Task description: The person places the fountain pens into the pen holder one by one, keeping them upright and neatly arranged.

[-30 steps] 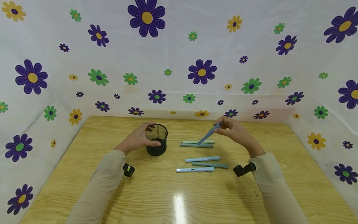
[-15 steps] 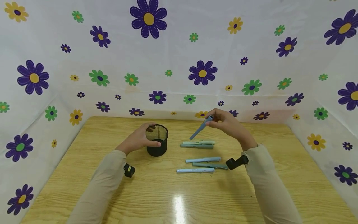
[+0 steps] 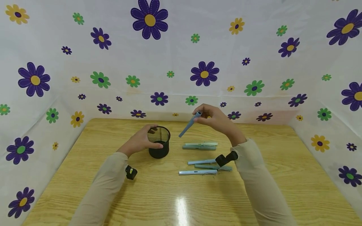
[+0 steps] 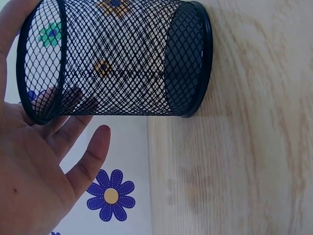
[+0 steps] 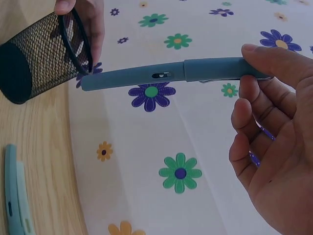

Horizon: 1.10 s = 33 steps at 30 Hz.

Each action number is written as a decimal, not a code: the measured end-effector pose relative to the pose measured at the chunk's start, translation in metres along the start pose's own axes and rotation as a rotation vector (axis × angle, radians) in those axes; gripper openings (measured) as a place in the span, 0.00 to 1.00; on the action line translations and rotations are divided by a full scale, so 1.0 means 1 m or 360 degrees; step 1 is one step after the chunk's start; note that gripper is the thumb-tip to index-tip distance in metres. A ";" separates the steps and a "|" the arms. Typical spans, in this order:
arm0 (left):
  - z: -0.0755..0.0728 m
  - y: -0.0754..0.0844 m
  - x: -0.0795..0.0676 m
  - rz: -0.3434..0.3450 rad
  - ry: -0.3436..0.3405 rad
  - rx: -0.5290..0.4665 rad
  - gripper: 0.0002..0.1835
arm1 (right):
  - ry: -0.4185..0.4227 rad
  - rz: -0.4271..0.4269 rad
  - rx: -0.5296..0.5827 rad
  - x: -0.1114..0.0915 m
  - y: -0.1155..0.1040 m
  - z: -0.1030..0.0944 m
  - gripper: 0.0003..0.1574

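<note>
A black mesh pen holder (image 3: 159,149) stands upright on the table, and my left hand (image 3: 139,140) holds it near the rim. In the left wrist view the thumb lies on one side of the mesh, with fingers behind it. My right hand (image 3: 216,119) pinches a blue-grey fountain pen (image 3: 188,125) by its capped end between thumb and fingers. That pen hangs in the air, slanting down to the left, its lower end to the right of the holder and apart from it. In the right wrist view the pen's barrel (image 5: 132,77) points toward the holder's mouth.
A pale green pen (image 3: 202,144) and a grey-green pen (image 3: 199,147) lie side by side on the wooden table (image 3: 152,194). Nearer lie two light blue pens, one of them the front pen (image 3: 196,172), and a dark green pen (image 3: 207,167). A flowered cloth (image 3: 175,56) surrounds the table.
My right hand has moved left and slightly up with the blue-grey pen, from above the far pens to nearer the holder. The left hand and holder have stayed in place.
</note>
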<state>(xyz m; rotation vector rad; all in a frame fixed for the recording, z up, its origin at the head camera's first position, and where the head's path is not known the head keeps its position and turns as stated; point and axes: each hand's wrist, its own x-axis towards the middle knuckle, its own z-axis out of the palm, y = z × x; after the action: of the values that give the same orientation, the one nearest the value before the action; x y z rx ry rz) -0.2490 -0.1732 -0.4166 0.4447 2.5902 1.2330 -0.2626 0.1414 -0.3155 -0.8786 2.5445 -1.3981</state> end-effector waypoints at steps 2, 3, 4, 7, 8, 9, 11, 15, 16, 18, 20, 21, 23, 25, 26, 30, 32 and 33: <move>-0.001 0.001 0.000 -0.0001 -0.0005 -0.0004 0.53 | -0.0013 -0.0015 0.0015 0.003 -0.003 0.002 0.13; -0.001 0.001 0.000 0.0000 -0.0007 -0.0004 0.53 | -0.0018 -0.0021 0.0021 0.005 -0.004 0.003 0.13; -0.001 0.001 0.000 0.0000 -0.0010 -0.0006 0.53 | -0.0024 -0.0021 0.0029 0.006 -0.005 0.004 0.13; -0.001 0.001 -0.001 0.0009 -0.0014 -0.0009 0.53 | -0.0034 -0.0024 0.0022 0.010 -0.009 0.008 0.14; -0.001 0.001 -0.001 0.0011 -0.0014 -0.0010 0.53 | -0.0038 -0.0028 0.0015 0.011 -0.009 0.009 0.14; -0.001 0.001 -0.001 0.0014 -0.0015 -0.0010 0.53 | -0.0042 -0.0030 0.0008 0.012 -0.010 0.010 0.14; -0.001 0.001 0.000 0.0022 -0.0018 -0.0009 0.54 | -0.0048 -0.0041 -0.0002 0.015 -0.010 0.013 0.15; -0.001 0.000 0.000 0.0026 -0.0015 -0.0009 0.53 | -0.0058 -0.0053 0.0000 0.021 -0.011 0.018 0.14; -0.001 0.000 0.000 0.0026 -0.0013 -0.0009 0.52 | -0.0058 -0.0059 0.0002 0.023 -0.012 0.019 0.14; -0.001 0.000 0.001 0.0021 -0.0008 -0.0015 0.51 | -0.0062 -0.0069 -0.0001 0.025 -0.013 0.022 0.13; -0.001 0.000 0.001 0.0021 -0.0005 -0.0016 0.51 | -0.0067 -0.0081 -0.0002 0.027 -0.014 0.025 0.13; -0.001 -0.001 0.001 0.0020 -0.0006 -0.0017 0.51 | -0.0071 -0.0083 -0.0002 0.029 -0.014 0.027 0.13; -0.001 -0.001 0.002 0.0011 -0.0005 -0.0024 0.51 | -0.0082 -0.0081 0.0006 0.031 -0.014 0.030 0.14; 0.000 -0.001 0.002 0.0006 -0.0010 -0.0023 0.51 | -0.0090 -0.0070 0.0022 0.033 -0.013 0.033 0.14; 0.000 -0.001 0.002 0.0009 -0.0014 -0.0021 0.51 | -0.0096 -0.0064 0.0037 0.034 -0.013 0.034 0.14; 0.000 0.001 0.001 -0.0010 -0.0012 -0.0043 0.52 | -0.0110 -0.0030 0.0078 0.037 -0.010 0.042 0.14; 0.000 0.001 0.001 -0.0010 -0.0013 -0.0054 0.52 | -0.0121 -0.0013 0.0104 0.037 -0.007 0.046 0.14; 0.000 0.001 0.001 -0.0017 -0.0011 -0.0063 0.52 | -0.0126 0.0004 0.0107 0.037 -0.006 0.049 0.14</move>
<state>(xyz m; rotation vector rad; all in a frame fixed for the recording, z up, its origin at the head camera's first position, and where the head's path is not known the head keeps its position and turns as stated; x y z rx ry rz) -0.2498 -0.1722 -0.4162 0.4263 2.5542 1.2741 -0.2736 0.0834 -0.3321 -0.9008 2.4253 -1.4098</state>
